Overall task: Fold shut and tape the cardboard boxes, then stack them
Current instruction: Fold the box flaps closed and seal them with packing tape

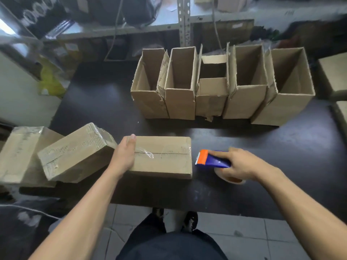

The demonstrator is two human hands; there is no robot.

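1. Boxes standing open (221, 85) in a row are sitting behind the closed box (163, 156) on the dark table (97, 102), five of them, packed side against side with flaps up. Judging by the task, they are waiting to be folded and taped; pulling one from the middle of such a tight row is likely to be dragging or tipping its neighbours.
2. Two taped boxes (75, 152) are lying left of the closed box, one leaning tilted on the other and close to the table's near edge. Stacking onto that slant is asking for a slide to the floor.
3. Sitting near the table's front edge, the closed box is carrying clear tape along its seam, with a loose wrinkled end by the left hand (124, 156). That hand is lying over the box's left end, fingers curling round the far edge. An unpressed tape end may be lifting and letting the flaps spring.
4. Just right of the closed box, the right hand (238, 164) is grasping the tape dispenser (214, 159), its cutter edge facing the box. A careless swing could be nicking cardboard or the other hand.
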